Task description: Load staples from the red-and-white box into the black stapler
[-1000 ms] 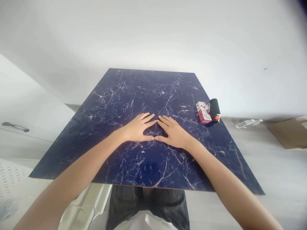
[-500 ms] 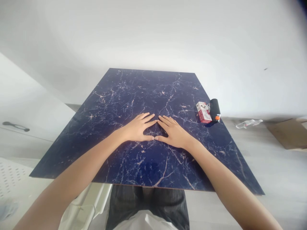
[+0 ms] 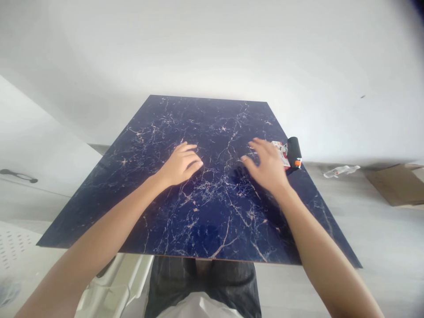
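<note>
My left hand (image 3: 182, 165) is over the left-centre of the dark blue marbled table (image 3: 205, 229), fingers loosely curved and apart, holding nothing. On the right, my right hand (image 3: 266, 164) is raised above the tabletop, thumb and fingers spread, with nothing in it. It is nearest to a small red and white box (image 3: 282, 152) and partly covers it from view. Against the box's right side lies a black roll-shaped item (image 3: 294, 152) with an orange patch at its lower end; its exact kind I cannot make out.
Beyond the table stands a white wall (image 3: 205, 48). Right of it, a clear plastic bottle (image 3: 341, 171) and a cardboard box (image 3: 395, 183) lie on the floor. A white cabinet door with a dark handle (image 3: 19, 176) is at left, and a white perforated surface (image 3: 20, 247) below it.
My hands were flat together at the table's centre with thumbs touching. Now they are apart: the left has shifted left and forward, the right has lifted and moved right toward the box.
</note>
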Motion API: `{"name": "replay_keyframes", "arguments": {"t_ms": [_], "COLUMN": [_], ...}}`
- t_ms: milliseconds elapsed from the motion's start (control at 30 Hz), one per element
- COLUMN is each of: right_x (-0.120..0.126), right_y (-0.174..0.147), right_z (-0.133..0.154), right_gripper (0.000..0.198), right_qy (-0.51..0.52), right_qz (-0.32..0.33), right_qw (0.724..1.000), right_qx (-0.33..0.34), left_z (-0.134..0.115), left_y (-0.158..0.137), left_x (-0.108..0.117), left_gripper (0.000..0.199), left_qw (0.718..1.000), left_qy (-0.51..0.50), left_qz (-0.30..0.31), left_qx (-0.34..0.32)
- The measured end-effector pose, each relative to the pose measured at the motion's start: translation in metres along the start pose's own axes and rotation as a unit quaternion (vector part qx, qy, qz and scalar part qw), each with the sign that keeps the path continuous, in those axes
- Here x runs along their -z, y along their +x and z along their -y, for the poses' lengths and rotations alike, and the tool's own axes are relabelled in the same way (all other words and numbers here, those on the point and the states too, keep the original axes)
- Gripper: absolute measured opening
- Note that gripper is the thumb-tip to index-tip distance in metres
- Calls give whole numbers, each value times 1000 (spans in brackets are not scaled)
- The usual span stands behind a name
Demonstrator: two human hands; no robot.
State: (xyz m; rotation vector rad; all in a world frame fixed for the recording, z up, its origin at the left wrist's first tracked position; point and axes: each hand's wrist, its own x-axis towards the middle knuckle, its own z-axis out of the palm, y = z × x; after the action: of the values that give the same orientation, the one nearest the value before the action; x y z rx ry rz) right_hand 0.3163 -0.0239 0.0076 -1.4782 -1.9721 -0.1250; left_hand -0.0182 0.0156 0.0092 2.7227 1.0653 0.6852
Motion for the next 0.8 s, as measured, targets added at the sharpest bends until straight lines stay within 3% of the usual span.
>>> {"name": "replay_keyframes", "arguments": {"t_ms": [67, 133, 167, 233, 300, 467, 600, 800], "right_x": [19, 38, 46, 58, 63, 43, 10, -59], "right_y": [7, 11, 13, 15, 18, 41, 69, 97], "right_z": [-32, -64, -77, -95, -101, -72, -27, 62], "right_gripper": [57, 70, 72, 50, 34, 33, 38, 34], "right_qy": [-59, -113, -125, -112, -105, -107, -64, 137], "right_qz": [-77, -83, -45, 90, 143, 153, 198, 243], "right_qw": [989, 950, 923, 888, 879, 907, 922, 923], "right_qx": [-112, -278, -361, -436, -443, -377, -327, -265], "left_z": [4, 5, 5, 3, 0, 0, 10, 43], "left_y": [0, -1, -1, -1, -1, -3, -12, -39], "left_x": [1, 1, 0, 0, 1, 6, 14, 40], "left_gripper": [40, 36, 36, 34, 33, 33, 32, 29], "left_qw": [998, 997, 997, 998, 998, 998, 996, 982], "left_qy": [7, 22, 30, 42, 47, 48, 52, 48], "left_qz": [-51, -65, -59, -44, -37, -39, -57, -136], "left_qx": [28, 44, 42, 24, 13, 15, 37, 126]}}
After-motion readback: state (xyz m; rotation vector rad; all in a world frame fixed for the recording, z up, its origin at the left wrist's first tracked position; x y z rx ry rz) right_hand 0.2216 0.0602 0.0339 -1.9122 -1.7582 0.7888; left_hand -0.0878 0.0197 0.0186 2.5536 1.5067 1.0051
